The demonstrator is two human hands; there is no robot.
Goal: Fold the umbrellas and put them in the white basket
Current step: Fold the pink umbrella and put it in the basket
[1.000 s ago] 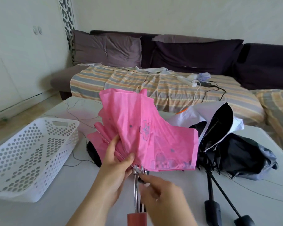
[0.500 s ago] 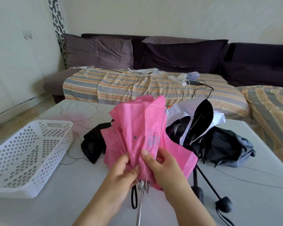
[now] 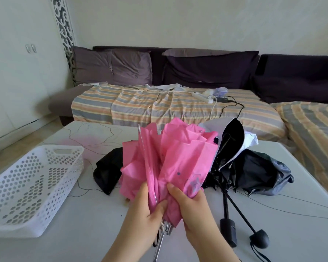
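I hold a pink umbrella (image 3: 180, 159) upright over the table, its cloth bunched into loose pleats and its metal shaft pointing down toward me. My left hand (image 3: 142, 214) grips the gathered cloth at the base from the left. My right hand (image 3: 191, 208) clasps the same bundle from the right. The white perforated basket (image 3: 13, 210) sits on the table at the left, with nothing in it. Two unfolded black umbrellas (image 3: 254, 171) lie in a heap on the right, their handles (image 3: 229, 231) pointing toward me. A black fabric piece (image 3: 108, 173) lies behind the pink umbrella.
The grey table (image 3: 83, 246) carries thin black threads. Beyond its far edge stands a sofa bed with a striped cover (image 3: 140, 106), dark cushions, a power strip and cables. A white cupboard (image 3: 17, 63) lines the left wall.
The pink cloth has been gathered from a wide spread into a tighter upright bundle. My right hand moved up from the shaft onto the cloth, and both hands now squeeze its base.
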